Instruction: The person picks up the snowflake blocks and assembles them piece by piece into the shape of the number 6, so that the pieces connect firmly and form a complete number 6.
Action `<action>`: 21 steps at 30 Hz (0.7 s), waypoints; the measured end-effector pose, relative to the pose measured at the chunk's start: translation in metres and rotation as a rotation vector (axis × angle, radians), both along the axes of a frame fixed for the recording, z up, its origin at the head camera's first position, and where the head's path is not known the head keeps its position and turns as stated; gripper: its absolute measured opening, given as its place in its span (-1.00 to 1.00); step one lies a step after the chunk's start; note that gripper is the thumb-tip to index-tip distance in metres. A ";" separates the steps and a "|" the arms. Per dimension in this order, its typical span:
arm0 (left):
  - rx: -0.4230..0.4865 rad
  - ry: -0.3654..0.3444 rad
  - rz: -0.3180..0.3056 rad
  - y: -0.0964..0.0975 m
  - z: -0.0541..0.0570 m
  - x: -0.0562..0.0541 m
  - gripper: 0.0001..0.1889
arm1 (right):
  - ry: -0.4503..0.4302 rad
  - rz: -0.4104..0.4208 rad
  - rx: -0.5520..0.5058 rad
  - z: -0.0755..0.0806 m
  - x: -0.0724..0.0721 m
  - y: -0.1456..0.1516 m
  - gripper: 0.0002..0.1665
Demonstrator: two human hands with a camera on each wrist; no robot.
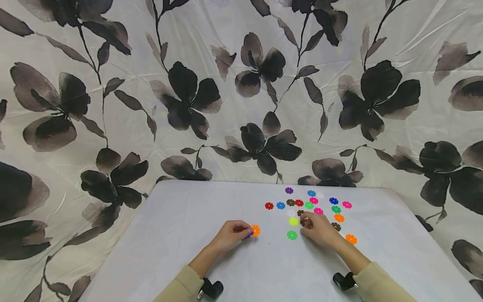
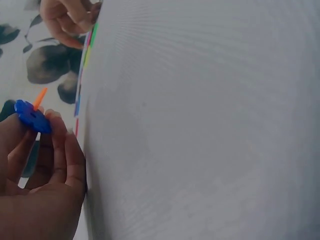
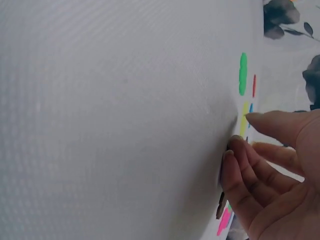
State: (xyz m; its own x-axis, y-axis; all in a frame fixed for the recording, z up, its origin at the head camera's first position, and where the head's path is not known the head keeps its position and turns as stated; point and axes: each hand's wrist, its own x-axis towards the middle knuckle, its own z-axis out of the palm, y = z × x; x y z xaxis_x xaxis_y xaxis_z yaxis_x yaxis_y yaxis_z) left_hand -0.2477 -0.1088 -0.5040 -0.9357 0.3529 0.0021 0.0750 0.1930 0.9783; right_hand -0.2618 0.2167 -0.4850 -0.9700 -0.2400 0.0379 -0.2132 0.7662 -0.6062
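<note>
My left hand (image 1: 231, 234) pinches a blue flower-shaped plastic disc (image 2: 32, 116) between thumb and fingers, above the white table. An orange flower-shaped disc (image 1: 256, 230) stands edge-on against the blue one in the left wrist view; it looks slotted into it. My right hand (image 1: 320, 229) is low at the table among loose discs, its fingertips by a brown disc (image 1: 303, 222) that they partly cover. In the right wrist view, the thumb stands apart from the fingers. A yellow disc (image 1: 293, 221) and a green disc (image 1: 292, 235) lie just left of this hand.
Several more discs lie scattered on the white table (image 1: 170, 218), among them a red disc (image 1: 269, 206), a purple disc (image 1: 289, 190) and an orange disc at right (image 1: 351, 239). Behind the table hangs a floral cloth (image 1: 226, 105).
</note>
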 end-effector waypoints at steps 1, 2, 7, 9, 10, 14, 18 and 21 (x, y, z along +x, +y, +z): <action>0.002 -0.004 -0.001 0.000 -0.001 0.000 -0.83 | 0.001 -0.010 0.001 0.000 0.000 0.000 -0.64; 0.004 -0.009 -0.003 0.000 -0.001 0.000 -0.83 | -0.006 -0.030 -0.003 0.001 0.000 0.001 -0.63; 0.013 -0.028 -0.008 0.000 -0.003 -0.001 -0.82 | -0.034 -0.082 -0.016 0.002 -0.002 0.001 -0.60; 0.009 -0.036 -0.007 0.000 -0.003 -0.002 -0.82 | -0.048 -0.096 -0.018 0.002 -0.003 0.001 -0.61; 0.007 -0.039 -0.007 0.000 -0.002 -0.002 -0.81 | -0.056 -0.102 -0.021 0.002 -0.004 0.001 -0.63; 0.000 -0.059 -0.004 -0.001 -0.001 -0.002 -0.81 | -0.081 -0.103 -0.024 0.002 -0.007 0.002 -0.70; -0.001 -0.076 -0.001 -0.001 -0.001 -0.003 -0.81 | -0.105 -0.109 -0.014 0.002 -0.009 0.004 -0.71; -0.003 -0.083 0.005 -0.001 -0.003 -0.005 -0.81 | -0.108 -0.119 0.000 0.002 -0.010 0.006 -0.69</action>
